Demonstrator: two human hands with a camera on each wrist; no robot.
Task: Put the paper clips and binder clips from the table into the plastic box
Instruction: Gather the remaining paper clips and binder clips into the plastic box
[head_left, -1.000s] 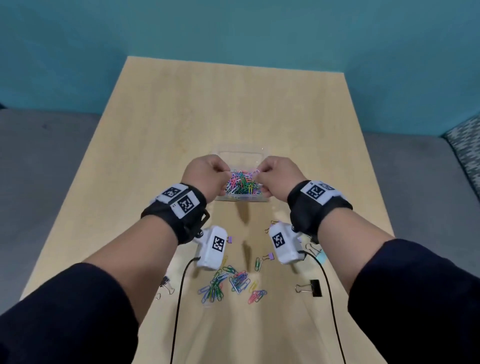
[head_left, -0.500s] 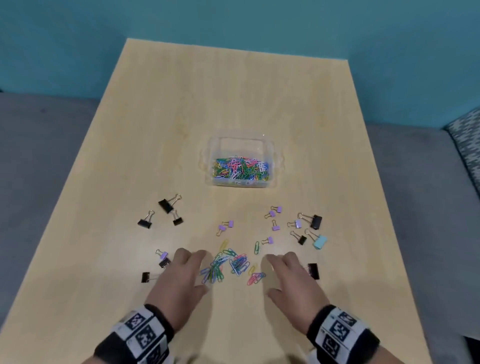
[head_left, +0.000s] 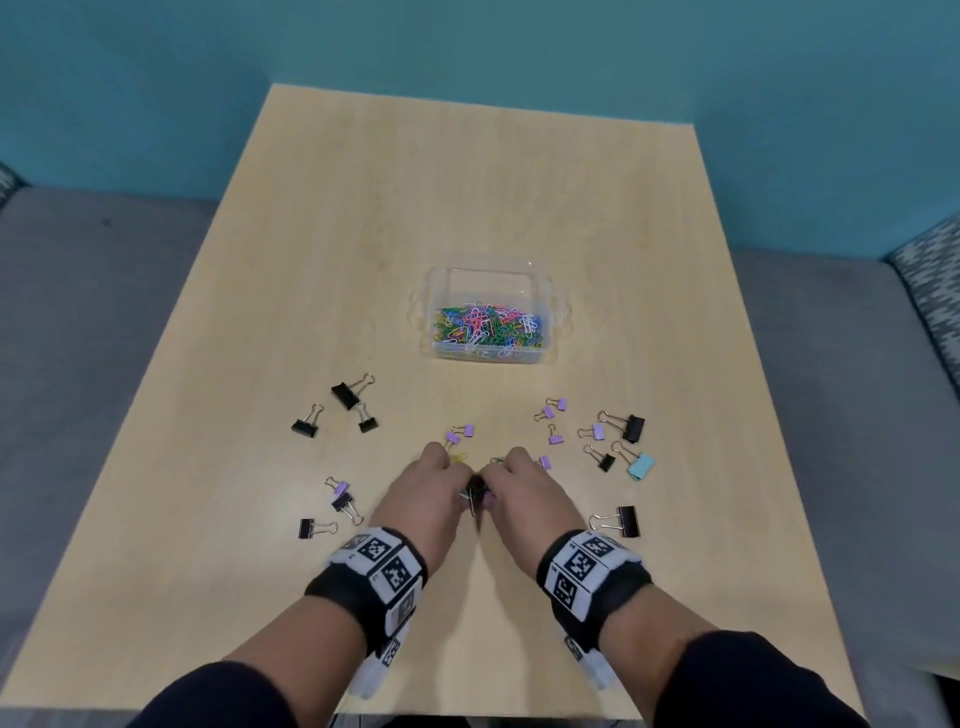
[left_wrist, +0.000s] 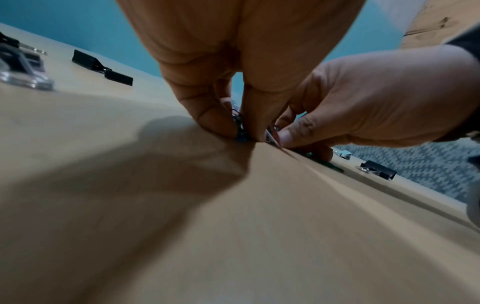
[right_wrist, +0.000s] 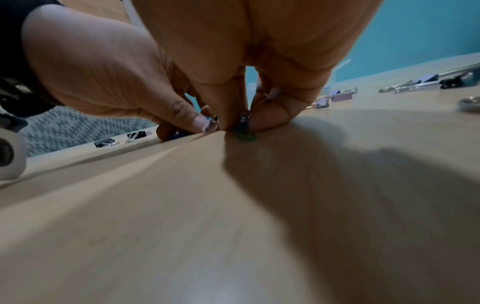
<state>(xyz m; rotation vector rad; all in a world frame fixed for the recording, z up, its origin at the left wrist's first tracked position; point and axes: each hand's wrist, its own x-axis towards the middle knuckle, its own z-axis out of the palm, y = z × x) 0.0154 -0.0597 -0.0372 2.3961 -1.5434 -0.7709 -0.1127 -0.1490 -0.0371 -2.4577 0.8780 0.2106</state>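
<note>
**Both hands down on the last loose paper clips**

Left hand (head_left: 434, 493) and right hand (head_left: 524, 491) are pressed together on the worktop (head_left: 467, 197), fingertips curled in and pinching a little heap of paper clips (head_left: 474, 492) between them. The wrist views show thumbs and fingers squeezing wire right at the surface (only slivers of blue and green peek out).

These clips look light, thin and slick, and they lie flat, so I'd judge a scoop from both sides works better than plucking singles; they tangle, which helps a bunch lift as one, but strays could slip out underneath.

The box (head_left: 488, 317) sits well beyond the hands, already holding a colourful layer of clips.

Binder clips (head_left: 623, 427) lie scattered on both sides, black, purple and one pale blue (head_left: 641, 465). Those are stiffer and chunkier; the body or the wire handles should give an easy hold.
</note>
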